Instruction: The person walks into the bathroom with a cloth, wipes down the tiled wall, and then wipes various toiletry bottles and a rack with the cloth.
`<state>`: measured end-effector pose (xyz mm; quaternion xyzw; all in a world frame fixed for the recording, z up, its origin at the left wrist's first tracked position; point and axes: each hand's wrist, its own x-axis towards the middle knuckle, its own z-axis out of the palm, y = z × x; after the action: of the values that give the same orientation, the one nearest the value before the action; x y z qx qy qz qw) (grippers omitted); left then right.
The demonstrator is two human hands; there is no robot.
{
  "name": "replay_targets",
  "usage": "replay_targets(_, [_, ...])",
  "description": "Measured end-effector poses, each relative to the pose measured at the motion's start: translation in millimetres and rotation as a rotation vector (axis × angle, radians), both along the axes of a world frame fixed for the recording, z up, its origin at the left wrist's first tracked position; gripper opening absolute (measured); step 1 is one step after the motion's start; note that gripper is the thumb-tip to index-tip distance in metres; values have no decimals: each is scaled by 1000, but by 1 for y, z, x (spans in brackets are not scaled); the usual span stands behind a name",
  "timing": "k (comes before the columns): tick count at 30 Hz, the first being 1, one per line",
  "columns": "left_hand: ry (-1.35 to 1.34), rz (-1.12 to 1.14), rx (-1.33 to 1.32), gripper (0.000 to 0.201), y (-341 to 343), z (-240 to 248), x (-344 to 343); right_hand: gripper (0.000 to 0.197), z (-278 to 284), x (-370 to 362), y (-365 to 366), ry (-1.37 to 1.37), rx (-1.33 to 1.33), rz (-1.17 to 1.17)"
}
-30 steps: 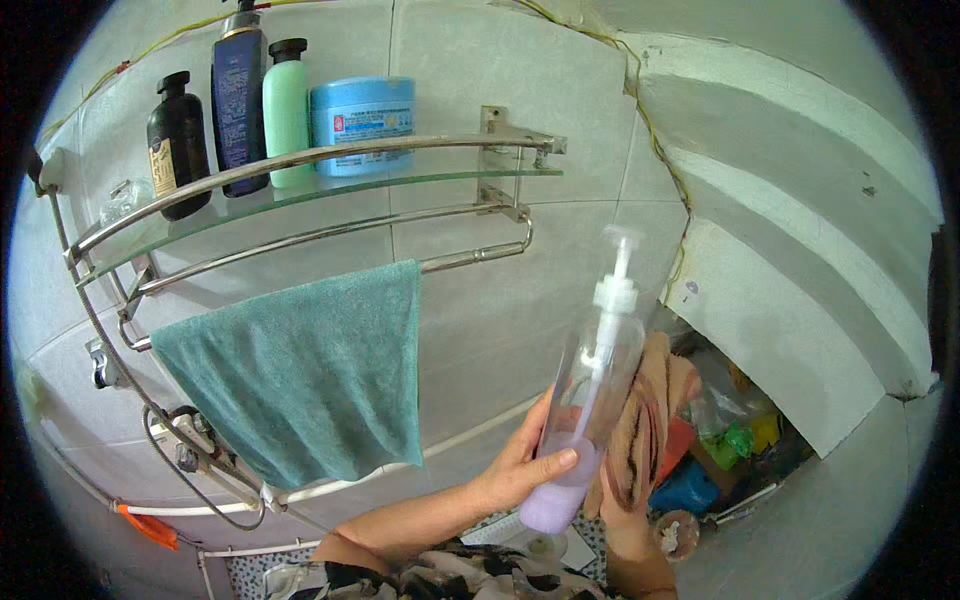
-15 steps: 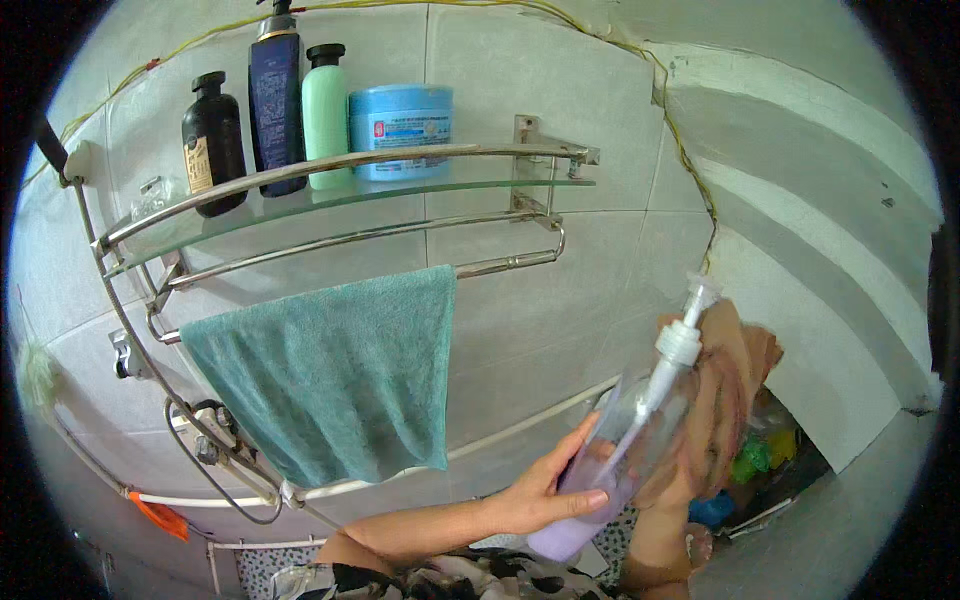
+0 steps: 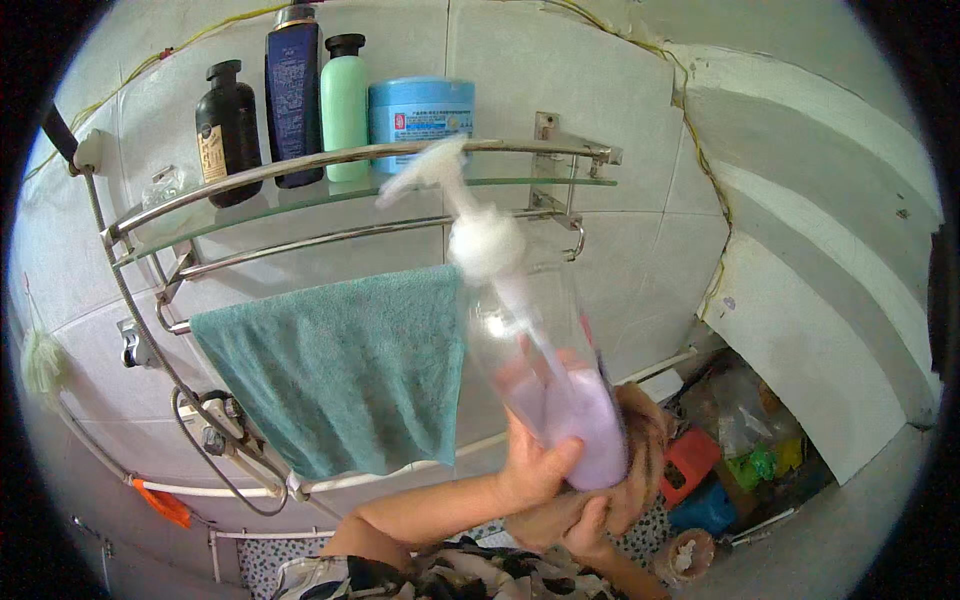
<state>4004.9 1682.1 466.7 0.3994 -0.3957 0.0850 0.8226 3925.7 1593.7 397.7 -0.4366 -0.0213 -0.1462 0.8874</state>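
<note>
A clear pump bottle [image 3: 590, 425], partly filled with lilac liquid, rises in front of me, tilted to the left. Its white pump head [image 3: 487, 240] points up toward the shelf. Wrapped round the lower part of the bottle, my left hand [image 3: 535, 460] grips it with the thumb across the front. My right hand [image 3: 590, 525] is closed on a brown cloth [image 3: 645, 450], bunched behind and below the bottle's base. Most of the right hand's fingers are hidden by the cloth.
A glass shelf [image 3: 400, 190] with a metal rail carries a black bottle [image 3: 228, 135], a dark blue pump bottle [image 3: 293, 105], a green bottle [image 3: 346, 110] and a blue jar [image 3: 420, 110]. Below hangs a teal towel [image 3: 335, 370]. A shower hose [image 3: 125, 285] runs at left; clutter including a red object [image 3: 690, 465] lies lower right.
The bottle has swung left and come upright, its pump now in front of the shelf. The right hand and cloth have moved from beside its upper part down to its base.
</note>
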Motion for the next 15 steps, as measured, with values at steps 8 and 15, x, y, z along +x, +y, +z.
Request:
replay_targets(8, [-571,355,171,109,3,88,18,55,-16,-4,-16,2,-272,-18])
replay_targets(15, [-618,626,-9,88,-2,273,56,57,-16,6,-16,-87,-385,-155])
